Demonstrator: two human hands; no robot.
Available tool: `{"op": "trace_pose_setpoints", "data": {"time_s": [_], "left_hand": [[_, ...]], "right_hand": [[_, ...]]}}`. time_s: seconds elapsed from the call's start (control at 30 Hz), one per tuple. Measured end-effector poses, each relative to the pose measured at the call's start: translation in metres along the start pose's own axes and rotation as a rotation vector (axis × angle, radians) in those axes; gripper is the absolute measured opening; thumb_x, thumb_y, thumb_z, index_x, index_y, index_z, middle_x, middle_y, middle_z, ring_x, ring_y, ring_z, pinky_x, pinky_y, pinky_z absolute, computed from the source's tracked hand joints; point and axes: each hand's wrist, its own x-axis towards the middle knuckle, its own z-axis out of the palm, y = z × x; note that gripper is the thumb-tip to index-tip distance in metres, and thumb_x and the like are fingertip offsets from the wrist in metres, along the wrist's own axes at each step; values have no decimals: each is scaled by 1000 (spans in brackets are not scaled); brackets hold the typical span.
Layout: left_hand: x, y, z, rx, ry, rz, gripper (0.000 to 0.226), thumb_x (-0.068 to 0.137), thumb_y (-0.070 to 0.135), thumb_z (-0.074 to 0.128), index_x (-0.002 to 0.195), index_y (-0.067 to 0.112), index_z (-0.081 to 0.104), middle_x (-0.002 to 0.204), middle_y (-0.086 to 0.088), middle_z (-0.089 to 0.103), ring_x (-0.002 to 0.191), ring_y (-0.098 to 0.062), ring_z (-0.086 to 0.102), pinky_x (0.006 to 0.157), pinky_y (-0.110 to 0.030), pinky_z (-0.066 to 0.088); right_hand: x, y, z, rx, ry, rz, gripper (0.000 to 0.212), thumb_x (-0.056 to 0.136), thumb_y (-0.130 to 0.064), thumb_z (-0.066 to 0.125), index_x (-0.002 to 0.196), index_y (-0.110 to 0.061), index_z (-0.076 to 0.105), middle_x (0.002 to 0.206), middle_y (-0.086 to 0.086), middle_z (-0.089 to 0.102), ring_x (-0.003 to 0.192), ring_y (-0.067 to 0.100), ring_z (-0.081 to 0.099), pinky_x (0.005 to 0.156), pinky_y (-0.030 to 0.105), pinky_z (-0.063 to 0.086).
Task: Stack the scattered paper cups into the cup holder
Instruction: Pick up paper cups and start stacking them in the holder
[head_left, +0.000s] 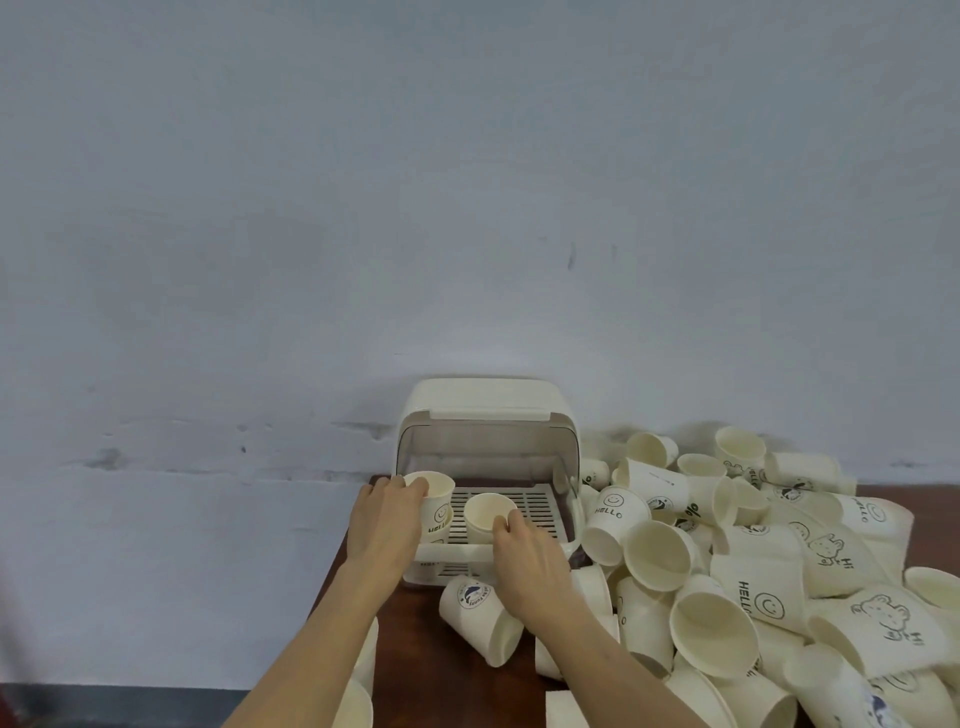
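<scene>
A cream cup holder (485, 415) with its lid raised stands at the table's back against the wall, its slatted tray (535, 506) pulled forward. My left hand (384, 519) grips an upright smiley-face cup (436, 501) at the tray's left side. My right hand (524, 551) holds a second upright cup (485, 514) by its rim on the tray's middle. A big heap of scattered paper cups (753, 571) lies to the right. One cup with a blue logo (480, 618) lies on its side in front of the holder.
The dark wooden table (415, 649) has its left edge close to my left forearm. More cups (358, 696) sit at the near left edge. A pale wall (467, 208) rises right behind the holder.
</scene>
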Motion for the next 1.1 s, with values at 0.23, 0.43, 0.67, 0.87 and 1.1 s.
{"op": "trace_pose_setpoints", "data": {"time_s": [0.23, 0.43, 0.67, 0.87, 1.1], "left_hand": [[2, -2, 18, 68, -118, 41, 33, 89, 8, 48, 110, 24, 68, 107, -2, 65, 99, -21, 56, 86, -30, 39], [-2, 1, 17, 71, -166, 37, 28, 90, 11, 47, 106, 21, 68, 108, -4, 65, 101, -23, 56, 86, -32, 39], [-7, 14, -6, -24, -78, 88, 28, 91, 20, 44, 114, 21, 59, 116, -3, 60, 107, -24, 54, 86, -34, 39], [-8, 48, -29, -207, -25, 179, 32, 92, 21, 46, 120, 22, 62, 116, -6, 63, 104, -24, 58, 85, -36, 44], [-19, 119, -44, -267, -28, 311, 31, 94, 25, 46, 122, 23, 60, 113, -5, 62, 105, -26, 59, 86, -37, 45]], "right_hand": [[0, -1, 2, -3, 6, 0, 39, 89, -9, 56, 126, -5, 45, 119, 11, 50, 103, 25, 54, 87, 34, 45], [1, -1, 2, -12, -36, -2, 55, 86, -10, 59, 135, -2, 36, 124, 13, 47, 108, 27, 52, 92, 36, 44], [-2, 0, -17, 270, -150, 107, 75, 85, -10, 62, 146, -8, 18, 135, 16, 41, 117, 32, 50, 93, 39, 48], [-23, 16, -49, 299, 32, 75, 40, 87, -6, 48, 127, -9, 47, 125, 8, 50, 115, 28, 51, 83, 32, 43], [-52, 70, -89, 295, 164, 216, 29, 84, -4, 42, 110, -9, 54, 111, 9, 54, 102, 32, 55, 76, 39, 46]]}}
